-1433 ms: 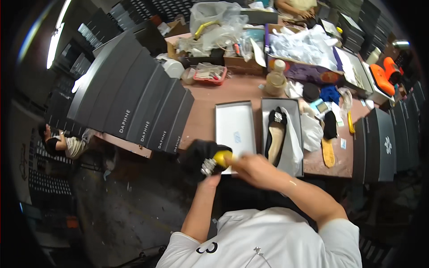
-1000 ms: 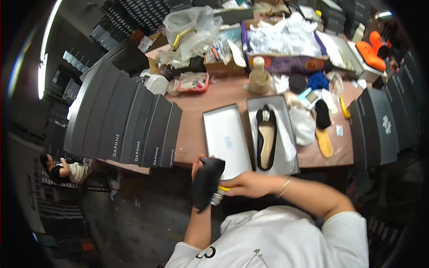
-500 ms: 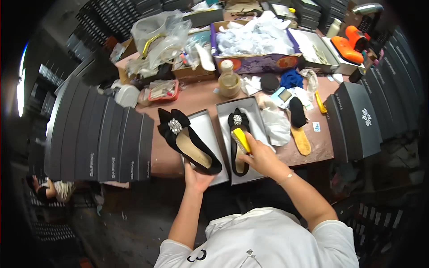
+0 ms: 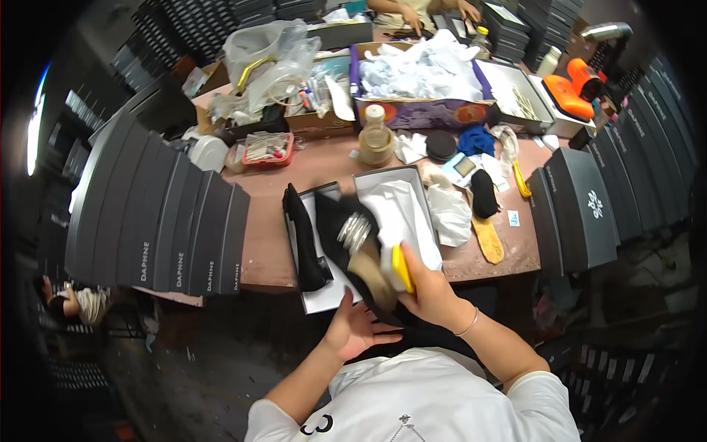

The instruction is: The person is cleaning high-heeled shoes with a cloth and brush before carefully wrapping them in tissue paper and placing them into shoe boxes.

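A black shoe (image 4: 336, 219) with a jewelled bow and beige insole hangs over the boxes, smeared by motion. My right hand (image 4: 434, 296) grips a yellow-backed brush (image 4: 401, 267) right beside the shoe's heel end; whether its fingers also hold the shoe, I cannot tell. Just below the heel, my left hand (image 4: 353, 330) is open, palm up and fingers spread. The second black shoe (image 4: 300, 239) lies on its side in the left grey box part (image 4: 324, 298). White tissue paper (image 4: 398, 214) lines the right grey box part (image 4: 383, 177).
Stacked dark shoeboxes (image 4: 155, 221) rise at left, more shoeboxes (image 4: 578, 210) at right. Behind are a glass jar (image 4: 376, 144), a red tray (image 4: 269, 151) and a purple carton (image 4: 427, 110) of crumpled paper. A tan insole (image 4: 487, 239) lies right. Another person's hands (image 4: 409, 16) show at the far side.
One shoe now lies on its side in the left box part; the other has left the right box part and is raised. My left hand has opened and moved right. Another person's hands have appeared.
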Demonstrator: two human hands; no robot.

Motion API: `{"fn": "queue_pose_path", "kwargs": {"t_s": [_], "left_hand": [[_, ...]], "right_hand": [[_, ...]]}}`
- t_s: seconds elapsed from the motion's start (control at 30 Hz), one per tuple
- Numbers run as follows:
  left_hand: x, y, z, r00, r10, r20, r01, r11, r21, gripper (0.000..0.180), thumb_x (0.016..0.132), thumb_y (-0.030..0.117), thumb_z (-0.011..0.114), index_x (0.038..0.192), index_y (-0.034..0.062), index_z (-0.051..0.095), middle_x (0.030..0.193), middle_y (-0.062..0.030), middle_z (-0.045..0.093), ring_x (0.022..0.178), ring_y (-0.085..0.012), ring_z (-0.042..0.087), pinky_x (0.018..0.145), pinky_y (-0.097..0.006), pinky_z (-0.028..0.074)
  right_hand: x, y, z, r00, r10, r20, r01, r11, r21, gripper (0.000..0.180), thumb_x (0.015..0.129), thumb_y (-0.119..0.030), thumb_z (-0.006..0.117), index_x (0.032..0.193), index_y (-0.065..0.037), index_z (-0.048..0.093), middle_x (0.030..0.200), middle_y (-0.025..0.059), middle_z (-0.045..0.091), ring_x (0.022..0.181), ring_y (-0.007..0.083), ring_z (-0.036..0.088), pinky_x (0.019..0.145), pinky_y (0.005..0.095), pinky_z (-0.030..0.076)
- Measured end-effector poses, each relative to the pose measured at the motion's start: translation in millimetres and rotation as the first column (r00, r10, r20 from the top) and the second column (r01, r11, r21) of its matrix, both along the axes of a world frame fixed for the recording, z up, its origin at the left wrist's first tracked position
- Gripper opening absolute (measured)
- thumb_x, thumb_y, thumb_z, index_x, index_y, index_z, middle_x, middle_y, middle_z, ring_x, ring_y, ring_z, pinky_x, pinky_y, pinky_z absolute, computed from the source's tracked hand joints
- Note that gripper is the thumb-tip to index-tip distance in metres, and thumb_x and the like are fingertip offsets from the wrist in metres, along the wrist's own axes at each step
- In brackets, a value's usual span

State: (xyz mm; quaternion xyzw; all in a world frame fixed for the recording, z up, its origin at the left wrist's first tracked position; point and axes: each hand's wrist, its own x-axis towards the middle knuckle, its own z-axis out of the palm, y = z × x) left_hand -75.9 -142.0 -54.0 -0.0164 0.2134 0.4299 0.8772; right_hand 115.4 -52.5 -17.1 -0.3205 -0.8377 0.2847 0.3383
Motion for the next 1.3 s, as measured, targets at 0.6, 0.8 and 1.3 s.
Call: {"fn": "queue_pose_path", "kwargs": {"t_s": [0.6, 0.8, 1.3], "left_hand": [[-30.6, 19.1, -59.5, 0.676, 0.725, 0.129, -0.707, 0.688, -0.164, 0.038, 0.091, 0.041, 0.055, 0.108, 0.0085, 0.064, 0.113, -0.0116, 0.065, 0.108, -0.0331, 0.059, 0.095, -0.055, 0.046], [-34.6, 27.6, -45.3, 0.575, 0.753, -0.321, -0.818, 0.54, -0.199, 0.039, 0.092, 0.04, 0.052, 0.113, 0.0088, 0.062, 0.116, -0.0113, 0.063, 0.11, -0.0315, 0.059, 0.098, -0.056, 0.044], [-78.4, -20.9, -30.4, 0.428, 0.837, -0.341, -0.739, 0.541, 0.402, 0.036, 0.097, 0.035, 0.052, 0.117, 0.0061, 0.051, 0.103, -0.0083, 0.06, 0.093, -0.0191, 0.061, 0.086, -0.034, 0.05]], "right_hand": [[-7.4, 36.0, 9.3, 1.0, -0.008, 0.001, 0.007, 0.875, -0.485, 0.057, 0.094, -0.014, 0.051, 0.143, 0.004, 0.029, 0.1, 0.0223, 0.056, 0.09, 0.0353, 0.058, 0.08, 0.037, 0.046], [-17.8, -11.1, 2.3, 0.917, 0.302, 0.259, -0.303, 0.952, -0.035, 0.053, 0.088, -0.01, 0.06, 0.138, -0.003, 0.043, 0.091, 0.0168, 0.055, 0.066, 0.0302, 0.061, 0.054, 0.0387, 0.051], [-114.3, -34.7, -28.1, 0.903, 0.388, 0.184, -0.338, 0.907, -0.253, 0.05, 0.087, -0.011, 0.057, 0.134, -0.001, 0.043, 0.077, 0.0237, 0.057, 0.058, 0.0426, 0.059, 0.055, 0.0469, 0.051]]}}
